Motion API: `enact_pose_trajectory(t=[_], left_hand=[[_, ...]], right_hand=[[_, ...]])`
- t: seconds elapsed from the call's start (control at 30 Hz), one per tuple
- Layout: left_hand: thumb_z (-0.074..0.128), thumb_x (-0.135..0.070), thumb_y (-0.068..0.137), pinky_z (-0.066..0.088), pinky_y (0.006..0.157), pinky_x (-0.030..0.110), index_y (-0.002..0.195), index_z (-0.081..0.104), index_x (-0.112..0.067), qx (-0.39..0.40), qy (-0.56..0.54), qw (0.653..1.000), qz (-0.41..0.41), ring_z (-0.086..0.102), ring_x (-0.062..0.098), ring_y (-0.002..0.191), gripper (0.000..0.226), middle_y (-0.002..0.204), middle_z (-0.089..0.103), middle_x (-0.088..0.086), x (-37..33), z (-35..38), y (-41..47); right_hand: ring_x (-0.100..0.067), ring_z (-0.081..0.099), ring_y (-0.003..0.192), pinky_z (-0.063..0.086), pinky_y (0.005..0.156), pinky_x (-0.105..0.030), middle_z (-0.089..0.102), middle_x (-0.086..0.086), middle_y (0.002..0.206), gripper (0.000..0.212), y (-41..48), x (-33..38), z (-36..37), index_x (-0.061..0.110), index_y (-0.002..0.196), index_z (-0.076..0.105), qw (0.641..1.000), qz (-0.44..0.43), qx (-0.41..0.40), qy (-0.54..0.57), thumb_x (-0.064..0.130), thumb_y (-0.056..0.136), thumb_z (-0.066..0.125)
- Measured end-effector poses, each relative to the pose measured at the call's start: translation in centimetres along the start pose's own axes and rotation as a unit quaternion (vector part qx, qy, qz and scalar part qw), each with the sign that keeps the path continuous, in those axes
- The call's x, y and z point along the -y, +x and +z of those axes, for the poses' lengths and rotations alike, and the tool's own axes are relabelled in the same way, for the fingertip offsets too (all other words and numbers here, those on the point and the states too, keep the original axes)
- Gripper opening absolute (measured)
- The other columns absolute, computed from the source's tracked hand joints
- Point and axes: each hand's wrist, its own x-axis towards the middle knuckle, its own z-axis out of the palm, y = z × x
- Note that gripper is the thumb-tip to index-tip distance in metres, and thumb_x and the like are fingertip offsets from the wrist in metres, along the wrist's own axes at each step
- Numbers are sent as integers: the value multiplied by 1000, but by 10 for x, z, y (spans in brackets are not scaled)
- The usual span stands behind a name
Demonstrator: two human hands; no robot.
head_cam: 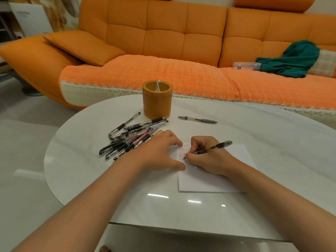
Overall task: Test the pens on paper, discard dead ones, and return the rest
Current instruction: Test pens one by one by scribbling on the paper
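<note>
Pressing the paper [214,177] flat with my open left hand [160,151], I am gripping a pen [212,147] in my right fingers [190,155], barrel pointing toward two o'clock.

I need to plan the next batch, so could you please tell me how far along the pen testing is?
Done: the paper already carries rows of test marks, and one pen lies apart by the holder. In hand: the right hand writes with a pen while the left hand steadies the sheet. Left: a pile of pens lies on the table; whether any went back into the holder cannot be seen.
</note>
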Motion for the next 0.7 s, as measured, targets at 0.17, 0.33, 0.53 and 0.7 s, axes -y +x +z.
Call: enact_pose_trajectory(t=[0.17, 0.33, 0.53, 0.7], left_hand=[[76, -62, 73, 38, 108, 34, 139, 50, -35, 2, 1, 1000, 0, 34, 3, 126, 76, 134, 40, -18, -1, -1, 1], [76, -62, 73, 37, 107, 33, 139, 50, -35, 3, 3, 1000, -1, 34, 3, 126, 76, 133, 41, -18, -2, -1, 0], [75, -60, 76, 36, 105, 30, 140, 50, -34, 5, 5, 1000, 0, 33, 1, 124, 74, 132, 40, -19, -3, -3, -2], [70, -62, 80, 35, 107, 30, 141, 51, -32, 9, 8, 1000, 4, 35, 2, 124, 71, 133, 41, -18, -3, -2, -4]], right_hand=[[-11, 55, 48, 43, 48, -21, 59, 2, 53, 27, 1, 0, 0, 12, 64, 54, 1000, -3, -7, 4, 1, 82, 70], [-12, 54, 51, 43, 49, -21, 58, 2, 55, 25, 2, -2, 0, 12, 64, 54, 1000, -5, -6, -9, 2, 81, 70], [-20, 59, 56, 50, 52, -31, 63, -10, 63, 8, 1, -1, -5, 8, 82, 65, 987, 25, -79, 139, 5, 86, 71], [-21, 72, 88, 58, 74, -34, 73, -4, 90, 8, 1, 1, -8, 15, 96, 73, 988, -35, -115, 95, 14, 93, 66]])
